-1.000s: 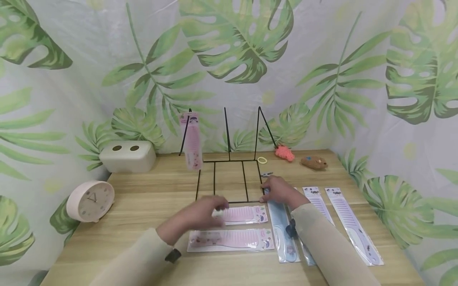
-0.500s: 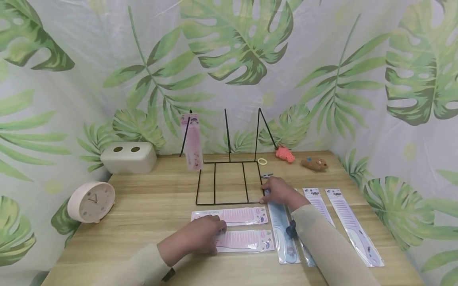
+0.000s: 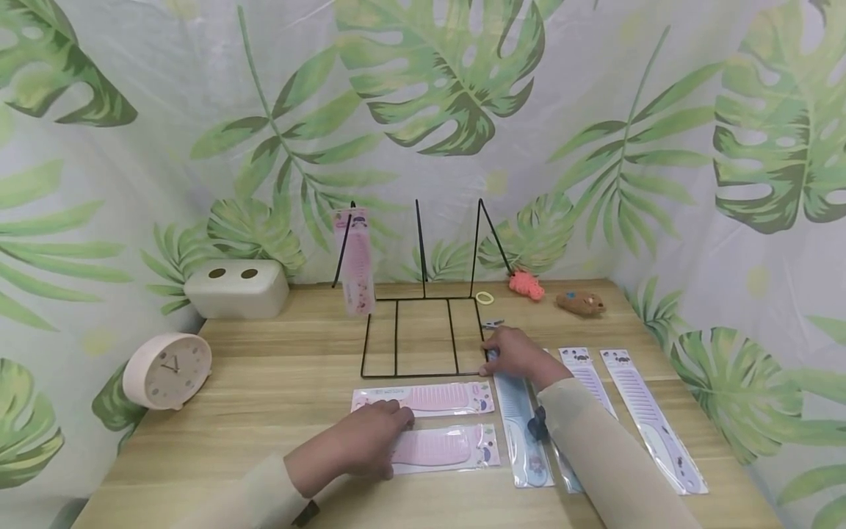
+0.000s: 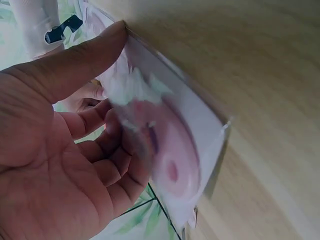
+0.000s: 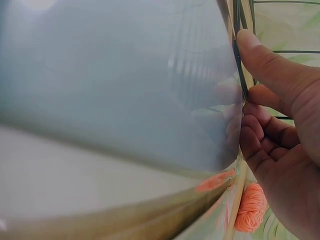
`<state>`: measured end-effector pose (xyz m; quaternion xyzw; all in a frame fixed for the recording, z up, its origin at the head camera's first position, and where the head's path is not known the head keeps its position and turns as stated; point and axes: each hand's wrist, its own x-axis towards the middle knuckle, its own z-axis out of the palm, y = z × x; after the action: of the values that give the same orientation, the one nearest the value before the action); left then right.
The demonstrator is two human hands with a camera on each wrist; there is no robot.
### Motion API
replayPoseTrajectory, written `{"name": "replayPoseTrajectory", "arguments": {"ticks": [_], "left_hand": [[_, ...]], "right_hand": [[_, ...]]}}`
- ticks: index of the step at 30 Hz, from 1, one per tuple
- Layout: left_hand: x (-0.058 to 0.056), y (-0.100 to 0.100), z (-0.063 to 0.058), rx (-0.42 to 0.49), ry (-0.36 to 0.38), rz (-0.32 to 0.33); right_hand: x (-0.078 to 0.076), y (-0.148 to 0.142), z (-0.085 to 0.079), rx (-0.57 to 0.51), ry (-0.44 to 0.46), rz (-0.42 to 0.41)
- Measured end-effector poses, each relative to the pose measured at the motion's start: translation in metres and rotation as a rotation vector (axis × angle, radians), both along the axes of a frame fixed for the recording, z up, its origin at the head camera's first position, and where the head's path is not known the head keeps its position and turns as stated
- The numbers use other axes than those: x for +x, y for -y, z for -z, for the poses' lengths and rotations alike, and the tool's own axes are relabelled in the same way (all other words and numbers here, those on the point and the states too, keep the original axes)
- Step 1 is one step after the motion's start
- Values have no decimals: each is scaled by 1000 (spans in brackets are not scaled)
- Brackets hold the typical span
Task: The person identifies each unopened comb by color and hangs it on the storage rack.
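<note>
The pink comb packet (image 3: 444,448) lies right of the middle of the worktop (image 3: 277,419), towards its front edge. The left hand (image 3: 373,441) pinches its left part, thumb at one long edge and bent fingers at the other. A second pink packet (image 3: 452,398) lies just behind. The right hand (image 3: 518,355) has its fingers curled at the front right corner of the wire rack (image 3: 424,298) and the far end of a blue comb packet (image 3: 518,419); whether it grips either cannot be told. Another pink packet (image 3: 358,257) hangs on the rack's left side. A purple comb packet (image 3: 654,419) lies near the worktop's right edge. Orange yarn (image 3: 526,284) and a brown toy (image 3: 580,302) sit towards the back right corner, a white box (image 3: 236,289) by the back left corner, and a clock (image 3: 168,371) at the left edge.
</note>
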<state>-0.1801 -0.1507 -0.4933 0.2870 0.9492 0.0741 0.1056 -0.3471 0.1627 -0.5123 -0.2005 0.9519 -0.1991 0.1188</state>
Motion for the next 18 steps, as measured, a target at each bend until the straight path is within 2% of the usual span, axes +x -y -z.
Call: {"name": "replayPoseTrajectory", "arguments": {"ticks": [4, 8, 13, 15, 18], "left_hand": [[4, 6, 0, 61, 34, -59], [7, 14, -6, 140, 23, -55], [9, 26, -21, 203, -6, -44], [8, 34, -28, 256, 0, -59], [5, 47, -38, 382, 21, -100]], "right_hand": [[1, 0, -2, -8, -5, -4], [2, -1, -4, -15, -13, -13], [0, -2, -2, -15, -32, -34], [-1, -2, 0, -14, -33, -35], [-2, -3, 3, -9, -33, -36]]}}
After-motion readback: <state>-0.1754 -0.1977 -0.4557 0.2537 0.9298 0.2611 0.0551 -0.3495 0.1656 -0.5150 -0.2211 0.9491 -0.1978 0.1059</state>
